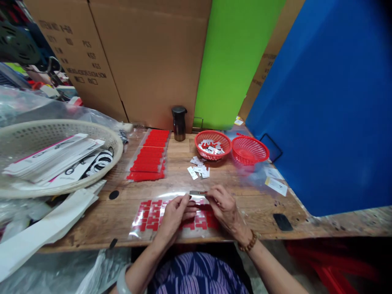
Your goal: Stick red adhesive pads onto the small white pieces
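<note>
My left hand (175, 213) and my right hand (224, 207) meet above a clear sheet of red T-shaped stickers (147, 218) lying at the table's front edge. Both pinch a small grey strip (196, 192) between their fingertips, the left at its left end, the right at its right end. A pile of small white tags (198, 167) lies just beyond the hands.
A red basket (226, 141) holding white tags and a second red basket (257, 157) stand behind. A stack of red sticker sheets (148, 157), a dark cup (179, 122), a large cream basket (101, 161) of white cards at left, cardboard boxes and a blue panel (330, 106) surround the wooden table (92, 220).
</note>
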`<state>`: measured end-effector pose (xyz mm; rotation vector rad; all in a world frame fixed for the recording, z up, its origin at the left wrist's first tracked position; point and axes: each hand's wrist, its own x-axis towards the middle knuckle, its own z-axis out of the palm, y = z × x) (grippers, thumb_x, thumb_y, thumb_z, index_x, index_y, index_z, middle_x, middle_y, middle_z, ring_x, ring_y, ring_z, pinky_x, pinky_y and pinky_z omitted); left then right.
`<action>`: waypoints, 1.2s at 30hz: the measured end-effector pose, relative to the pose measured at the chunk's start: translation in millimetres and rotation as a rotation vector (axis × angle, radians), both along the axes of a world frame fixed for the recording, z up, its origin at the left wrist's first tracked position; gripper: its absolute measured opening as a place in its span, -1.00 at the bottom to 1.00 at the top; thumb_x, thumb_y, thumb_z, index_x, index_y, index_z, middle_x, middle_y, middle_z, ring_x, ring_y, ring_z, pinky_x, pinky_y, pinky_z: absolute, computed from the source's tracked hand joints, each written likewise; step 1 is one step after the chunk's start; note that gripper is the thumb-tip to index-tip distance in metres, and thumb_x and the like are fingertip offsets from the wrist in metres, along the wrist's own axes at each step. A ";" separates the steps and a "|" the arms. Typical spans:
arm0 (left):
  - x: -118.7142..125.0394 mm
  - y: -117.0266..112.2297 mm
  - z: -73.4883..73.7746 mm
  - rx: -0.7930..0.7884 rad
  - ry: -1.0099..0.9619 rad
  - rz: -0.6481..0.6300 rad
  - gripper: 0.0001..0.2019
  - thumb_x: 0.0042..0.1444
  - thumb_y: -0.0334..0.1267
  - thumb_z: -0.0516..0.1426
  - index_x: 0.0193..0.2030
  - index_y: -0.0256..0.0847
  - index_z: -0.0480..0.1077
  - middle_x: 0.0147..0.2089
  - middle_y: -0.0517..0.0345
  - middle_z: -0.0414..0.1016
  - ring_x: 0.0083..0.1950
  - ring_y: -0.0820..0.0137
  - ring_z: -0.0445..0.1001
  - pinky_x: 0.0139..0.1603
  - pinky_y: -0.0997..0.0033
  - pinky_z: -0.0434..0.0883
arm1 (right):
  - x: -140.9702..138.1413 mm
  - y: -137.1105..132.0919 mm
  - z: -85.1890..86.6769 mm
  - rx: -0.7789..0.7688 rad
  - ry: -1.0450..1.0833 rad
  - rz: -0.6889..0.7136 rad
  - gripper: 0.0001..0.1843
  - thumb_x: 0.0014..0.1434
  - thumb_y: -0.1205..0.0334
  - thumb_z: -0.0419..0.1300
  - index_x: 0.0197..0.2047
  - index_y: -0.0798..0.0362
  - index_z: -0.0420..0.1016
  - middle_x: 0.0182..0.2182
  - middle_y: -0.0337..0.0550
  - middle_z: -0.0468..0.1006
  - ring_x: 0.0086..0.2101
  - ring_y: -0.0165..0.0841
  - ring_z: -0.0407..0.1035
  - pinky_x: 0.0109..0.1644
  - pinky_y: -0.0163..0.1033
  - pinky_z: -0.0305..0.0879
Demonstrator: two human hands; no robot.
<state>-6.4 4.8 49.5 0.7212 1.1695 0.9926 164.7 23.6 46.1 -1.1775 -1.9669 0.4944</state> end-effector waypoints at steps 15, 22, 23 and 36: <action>7.0 -14.1 6.3 -0.184 -0.087 -0.189 -0.70 -0.13 -0.25 0.28 -0.28 -0.42 0.42 -0.47 -0.02 0.54 -0.55 0.50 0.49 -0.49 0.61 0.45 | 18.2 -50.8 -8.0 -0.193 0.111 0.067 -0.74 0.16 0.30 0.10 -0.05 -0.01 0.37 -0.19 -0.08 0.44 -0.15 -0.30 0.33 -0.08 -0.20 0.31; 11.0 -16.2 11.2 -0.226 -0.095 -0.175 -0.75 -0.11 -0.33 0.27 -0.29 -0.43 0.40 -0.48 -0.02 0.54 -0.55 0.49 0.49 -0.50 0.60 0.46 | 18.5 -55.7 -13.6 -0.150 0.060 0.048 -0.77 0.20 0.28 0.05 -0.07 -0.02 0.39 -0.17 -0.07 0.48 -0.09 -0.25 0.33 0.03 -0.10 0.24; 11.6 -16.5 11.5 -0.231 -0.098 -0.169 -0.77 -0.10 -0.34 0.26 -0.29 -0.43 0.40 -0.47 -0.02 0.54 -0.55 0.49 0.49 -0.50 0.60 0.46 | 18.0 -56.3 -14.7 -0.146 0.059 0.045 -0.77 0.21 0.28 0.04 -0.07 -0.02 0.39 -0.17 -0.08 0.47 -0.09 -0.25 0.33 0.02 -0.11 0.25; 3.1 -2.6 -2.7 -0.244 -0.108 -0.046 -0.94 0.02 -0.46 0.15 -0.38 -0.36 0.31 -0.47 -0.05 0.55 -0.50 0.44 0.54 -0.44 0.57 0.49 | 33.9 -56.6 -18.5 -0.270 0.111 -0.226 -0.82 0.20 0.29 0.04 -0.12 0.03 0.36 -0.26 -0.09 0.41 -0.27 -0.31 0.32 -0.16 -0.21 0.27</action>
